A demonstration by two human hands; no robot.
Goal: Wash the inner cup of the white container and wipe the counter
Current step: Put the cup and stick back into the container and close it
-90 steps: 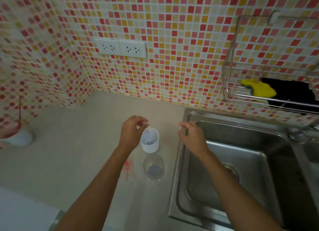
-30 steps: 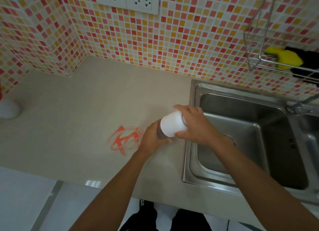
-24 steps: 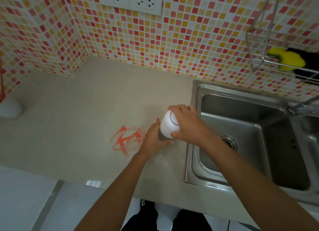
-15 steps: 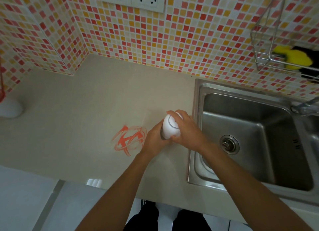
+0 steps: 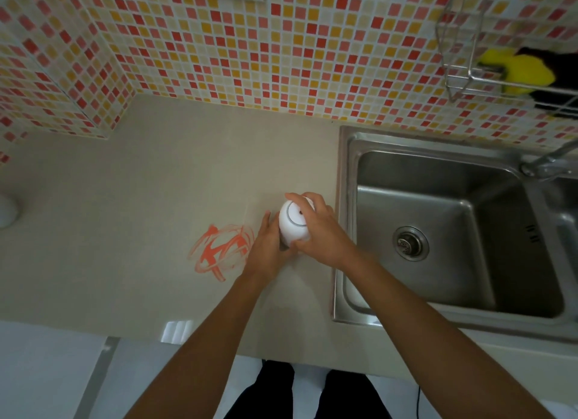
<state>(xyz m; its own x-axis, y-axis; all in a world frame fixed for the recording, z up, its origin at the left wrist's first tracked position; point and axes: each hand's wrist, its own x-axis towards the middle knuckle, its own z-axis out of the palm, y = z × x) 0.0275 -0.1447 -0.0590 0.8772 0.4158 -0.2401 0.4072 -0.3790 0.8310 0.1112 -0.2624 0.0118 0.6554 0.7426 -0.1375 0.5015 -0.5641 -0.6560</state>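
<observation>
Centre frame, over the beige counter (image 5: 131,181) just left of the steel sink (image 5: 347,218): both hands grip the white container (image 5: 292,223). Right hand (image 5: 319,234) fingers curl over its top; left hand (image 5: 266,246) wraps its lower part, beside a red scribble stain (image 5: 222,249).

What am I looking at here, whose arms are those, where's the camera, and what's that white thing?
There is no machine here. A person wears a camera on the head, so you look down along their own two bare arms. The left hand and the right hand both grip a white container just above the beige counter. Beside it on the counter is a red-orange smear. To the right is a steel sink, dry as far as I can tell, with its tap at the back. A wire rack on the tiled wall holds a yellow sponge.
</observation>
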